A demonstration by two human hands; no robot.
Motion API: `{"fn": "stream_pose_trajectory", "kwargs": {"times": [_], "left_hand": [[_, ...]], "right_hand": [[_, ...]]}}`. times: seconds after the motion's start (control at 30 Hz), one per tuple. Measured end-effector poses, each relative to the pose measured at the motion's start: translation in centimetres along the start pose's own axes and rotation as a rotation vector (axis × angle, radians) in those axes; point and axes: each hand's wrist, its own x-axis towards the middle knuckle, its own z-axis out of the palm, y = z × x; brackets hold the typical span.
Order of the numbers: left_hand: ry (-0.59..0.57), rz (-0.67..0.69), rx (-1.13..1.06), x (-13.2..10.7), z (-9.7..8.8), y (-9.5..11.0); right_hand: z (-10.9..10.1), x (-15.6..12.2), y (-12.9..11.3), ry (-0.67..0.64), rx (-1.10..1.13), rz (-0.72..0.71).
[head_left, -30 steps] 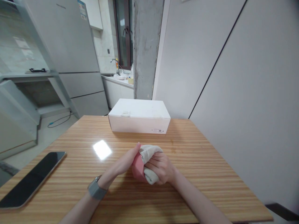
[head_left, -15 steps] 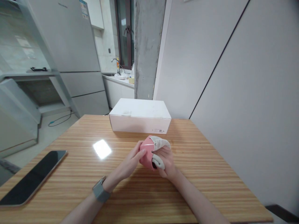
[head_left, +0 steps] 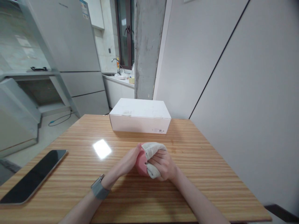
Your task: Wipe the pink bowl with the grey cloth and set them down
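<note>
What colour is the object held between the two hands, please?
The object is pink, best seen in the head view, partly under an off-white cloth.

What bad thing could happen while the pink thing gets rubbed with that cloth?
1. The pink object is pinched between the left hand and the cloth wrapped in the right hand. A hard rub might squeeze it out onto the wooden table.
2. The white box sits close behind the hands, so a wide wipe could bump it.
</note>
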Motion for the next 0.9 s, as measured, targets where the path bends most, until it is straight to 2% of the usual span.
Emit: {"fn": "stream_pose_trajectory", "kwargs": {"times": [0.07,0.17,0.27,0.33,0.43,0.53,0.63,0.7,0.77,0.9], "left_hand": [[0.036,0.061,0.089,-0.2,0.2,-0.1],[0.057,0.106,0.146,-0.4,0.7,-0.5],[0.012,0.115,0.110,-0.6,1.4,-0.4],[-0.027,0.108,0.041,-0.7,1.7,-0.2],[-0.030,0.068,-0.112,-0.5,1.7,-0.3],[0.084,0.014,-0.210,0.3,1.2,-1.2],[0.148,-0.026,-0.138,0.9,0.6,-1.7],[0.137,-0.030,-0.085,0.8,0.4,-1.4],[0.106,-0.016,-0.039,0.6,0.4,-0.7],[0.072,0.051,0.138,0.0,0.5,0.3]], "right_hand": [[-0.1,0.1,0.0,0.035,0.066,0.105],[-0.1,0.4,-0.2,0.121,0.165,0.337],[-0.1,0.4,-0.6,0.261,0.235,0.523],[-0.1,0.3,-0.8,0.353,0.230,0.563],[-0.2,0.1,-0.9,0.343,0.163,0.488],[-0.3,0.2,-0.9,0.202,0.079,0.280],[0.0,0.5,-1.0,0.080,-0.027,0.023],[0.2,0.6,-1.1,0.032,-0.072,-0.072],[0.3,0.6,-1.2,0.021,-0.065,-0.067],[0.2,0.5,-1.0,0.047,0.037,0.064]]}}
